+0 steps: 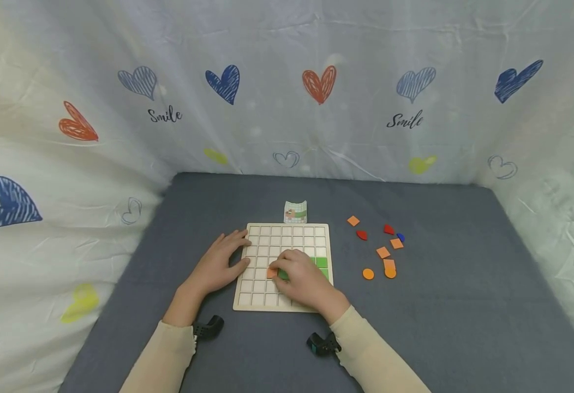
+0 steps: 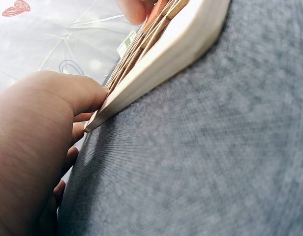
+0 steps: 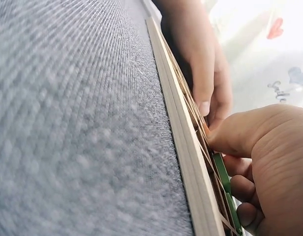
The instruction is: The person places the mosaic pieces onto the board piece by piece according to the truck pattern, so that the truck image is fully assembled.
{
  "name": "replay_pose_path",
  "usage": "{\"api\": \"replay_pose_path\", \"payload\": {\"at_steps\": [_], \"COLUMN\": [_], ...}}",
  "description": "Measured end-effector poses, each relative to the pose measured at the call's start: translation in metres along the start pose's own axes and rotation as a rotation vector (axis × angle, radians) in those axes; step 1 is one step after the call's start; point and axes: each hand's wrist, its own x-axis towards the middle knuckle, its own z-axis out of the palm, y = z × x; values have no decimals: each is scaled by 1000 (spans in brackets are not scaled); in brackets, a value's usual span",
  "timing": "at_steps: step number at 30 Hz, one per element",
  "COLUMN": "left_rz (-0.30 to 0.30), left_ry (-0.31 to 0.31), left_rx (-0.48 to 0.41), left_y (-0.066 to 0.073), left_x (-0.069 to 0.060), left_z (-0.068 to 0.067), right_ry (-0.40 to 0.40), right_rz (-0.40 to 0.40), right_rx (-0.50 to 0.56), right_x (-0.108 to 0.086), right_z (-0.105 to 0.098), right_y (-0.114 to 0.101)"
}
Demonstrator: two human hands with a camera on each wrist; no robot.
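Observation:
A wooden grid board (image 1: 259, 299) lies on the dark grey cloth. My left hand (image 1: 220, 262) rests at its left edge, fingers extended, and the thumb touches the rim in the left wrist view. Over the board's middle, my right hand (image 1: 304, 278) pinches an orange square tile (image 1: 270, 273) at a grid cell, with thumb and fingertips close to the grid. Green square tiles (image 1: 322, 262) sit in cells to the right of the orange one, partly hidden by the right hand. The right wrist view shows green tiles (image 3: 222, 172) under its curled fingers.
Loose pieces lie right of the board: several orange squares (image 1: 353, 220), orange round pieces (image 1: 368, 274), red pieces (image 1: 362, 235) and a blue piece (image 1: 401, 237). A small pattern card (image 1: 295, 212) stands behind the board's far edge. A printed curtain (image 1: 267, 125) surrounds the table.

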Motion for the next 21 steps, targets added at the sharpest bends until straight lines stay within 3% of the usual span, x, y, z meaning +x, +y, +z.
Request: {"api": "replay_pose_path", "payload": {"at_steps": [21], "left_rz": [16], "left_ry": [14], "left_rx": [-11], "left_y": [4], "left_x": [-1], "left_z": [-2], "right_ry": [-29], "right_rz": [4], "right_rx": [80], "right_x": [-2], "right_z": [-1], "right_y": [6]}}
